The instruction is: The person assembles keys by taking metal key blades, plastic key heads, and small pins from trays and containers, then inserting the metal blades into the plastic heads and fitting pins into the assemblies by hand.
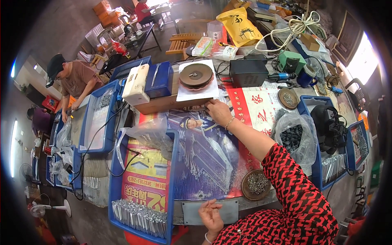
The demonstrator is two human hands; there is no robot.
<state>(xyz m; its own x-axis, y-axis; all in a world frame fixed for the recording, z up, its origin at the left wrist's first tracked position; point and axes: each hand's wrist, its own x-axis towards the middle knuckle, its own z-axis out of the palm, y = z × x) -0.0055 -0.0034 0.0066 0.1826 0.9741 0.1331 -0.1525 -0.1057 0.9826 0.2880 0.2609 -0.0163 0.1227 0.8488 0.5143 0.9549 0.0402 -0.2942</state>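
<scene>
My right hand [218, 112] rests loosely curled, holding nothing, at the paper sheet [198, 92] under the brown discs [196, 76] at twelve o'clock, my left hand [210, 214], fingers spread, is empty on the grey plate [228, 211] at six o'clock, so work looks barely begun.

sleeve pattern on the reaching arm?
Red with a black lattice print; the sleeve shows best in the head view.

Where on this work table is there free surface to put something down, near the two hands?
Free: the poster-covered middle, bordered by the blue tray, the round dish of small metal parts and the right hand. Also the grey plate beside the left hand. Crowded: the far edge and both sides.
</scene>
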